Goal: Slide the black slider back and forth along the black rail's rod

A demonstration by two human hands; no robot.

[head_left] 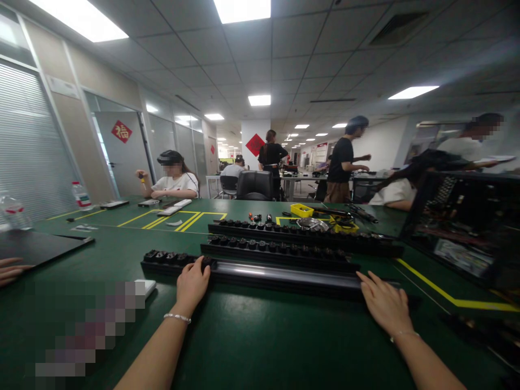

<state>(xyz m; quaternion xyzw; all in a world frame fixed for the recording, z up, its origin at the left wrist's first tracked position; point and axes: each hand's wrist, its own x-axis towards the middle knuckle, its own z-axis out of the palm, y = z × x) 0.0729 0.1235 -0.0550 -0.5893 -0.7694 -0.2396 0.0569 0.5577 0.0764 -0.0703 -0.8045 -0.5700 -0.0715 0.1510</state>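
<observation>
A long black rail lies across the green table in front of me, its smooth channel bare along the middle and right. Several black socket blocks sit in its left end. My left hand is closed at the rail, its fingertips on a black socket block at the row's inner end. Fingers stretched out, my right hand rests on the rail's right part. Behind it lie two more black rails, a nearer one and a farther one, both lined with socket blocks.
A yellow tray and a clear dish stand behind the rails. At right is an open black case. Another person's hand is beside a black panel at left. A white power strip lies farther back.
</observation>
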